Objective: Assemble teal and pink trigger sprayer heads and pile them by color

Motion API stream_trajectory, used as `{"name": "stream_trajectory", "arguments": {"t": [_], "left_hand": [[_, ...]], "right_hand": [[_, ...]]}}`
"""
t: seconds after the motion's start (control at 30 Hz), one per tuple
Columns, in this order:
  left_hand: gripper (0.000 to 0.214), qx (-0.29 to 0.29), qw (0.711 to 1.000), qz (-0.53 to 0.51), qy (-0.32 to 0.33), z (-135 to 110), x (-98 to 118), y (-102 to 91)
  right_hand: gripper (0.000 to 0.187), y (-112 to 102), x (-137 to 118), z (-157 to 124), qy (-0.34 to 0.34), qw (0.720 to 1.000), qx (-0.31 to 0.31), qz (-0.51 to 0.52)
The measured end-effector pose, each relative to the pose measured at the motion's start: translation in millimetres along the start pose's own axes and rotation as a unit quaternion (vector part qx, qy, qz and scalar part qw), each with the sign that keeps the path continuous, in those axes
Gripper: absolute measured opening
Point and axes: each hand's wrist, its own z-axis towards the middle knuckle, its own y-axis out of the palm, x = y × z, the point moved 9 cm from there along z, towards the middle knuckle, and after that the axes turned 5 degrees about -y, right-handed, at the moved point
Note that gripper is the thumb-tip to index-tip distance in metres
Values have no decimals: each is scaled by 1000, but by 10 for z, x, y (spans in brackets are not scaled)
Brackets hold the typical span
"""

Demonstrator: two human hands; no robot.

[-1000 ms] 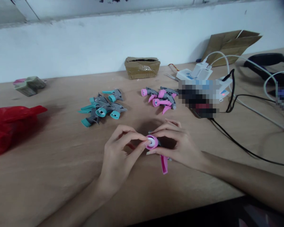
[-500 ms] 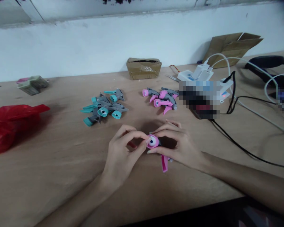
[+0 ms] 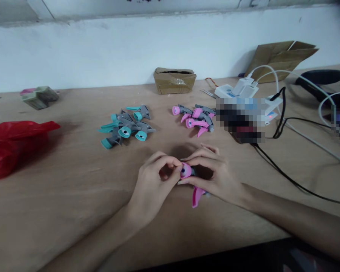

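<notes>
A pink and grey trigger spray head (image 3: 186, 171) is between my hands low over the table, its round pink collar facing me and to the left. Thumb and fingers of my right hand (image 3: 219, 170) are closed around the collar from the right. My left hand (image 3: 157, 185) pinches the collar's left edge with thumb and forefinger; anything tiny between those tips is hidden. Below the right fingers the pink trigger (image 3: 197, 197) sticks out. Much of the grey body is covered by my right hand.
Beyond my hands lie a heap of teal and grey spray heads (image 3: 126, 128) and one of pink and grey spray heads (image 3: 197, 119). A red plastic bag (image 3: 14, 147) is at left. Cardboard box (image 3: 175, 82), power strip (image 3: 225, 91) and black cable (image 3: 289, 178) sit at the back and right.
My left hand has moved slightly right, its fingertips now pressing at the collar's rim. The collar has turned a little, so its opening shows less. The view has shifted slightly.
</notes>
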Motion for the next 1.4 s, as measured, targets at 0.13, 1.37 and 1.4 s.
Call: {"name": "stream_trajectory", "arguments": {"t": [0.13, 1.37, 1.4], "left_hand": [[9, -14, 1000, 10, 5, 22, 45, -27], [9, -113, 960, 121, 225, -88, 394, -23], [10, -123, 952, 142, 241, -103, 408, -16]], "right_hand": [[26, 15, -1, 4, 10, 1000, -1, -8], [27, 64, -86, 21, -47, 996, -72, 4], [27, 83, -77, 25, -45, 995, -87, 15]]}}
